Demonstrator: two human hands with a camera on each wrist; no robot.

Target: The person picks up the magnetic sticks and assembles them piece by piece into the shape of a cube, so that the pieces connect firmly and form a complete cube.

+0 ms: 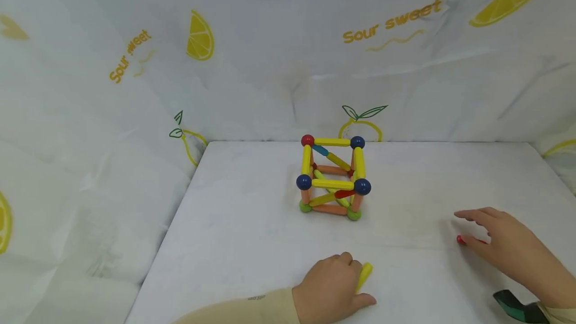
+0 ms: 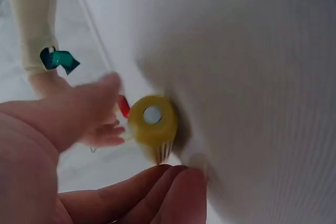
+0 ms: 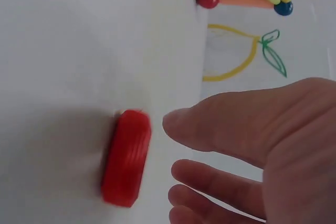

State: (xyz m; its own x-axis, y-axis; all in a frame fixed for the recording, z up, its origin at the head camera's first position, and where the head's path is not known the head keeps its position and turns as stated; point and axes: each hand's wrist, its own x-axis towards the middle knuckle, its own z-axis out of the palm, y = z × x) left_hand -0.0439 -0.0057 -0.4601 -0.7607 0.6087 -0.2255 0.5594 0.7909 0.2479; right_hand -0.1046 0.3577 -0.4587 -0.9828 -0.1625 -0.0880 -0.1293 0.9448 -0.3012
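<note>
Two hands at loose rods, cube frame (image 1: pixel 333 176) beyond.
Left hand (image 1: pixel 328 289) grips a yellow rod (image 1: pixel 363 276) on the worktop (image 1: pixel 234 244); right hand (image 1: pixel 508 246), fingers spread wide, hovers beside a red rod (image 3: pixel 127 157).

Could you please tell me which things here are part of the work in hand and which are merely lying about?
In hand:
- yellow rod, gripped by the left hand
- red rod, beside the open right hand
- rod-and-ball cube

Lying about:
- lemon-print sheet
- white table
</note>
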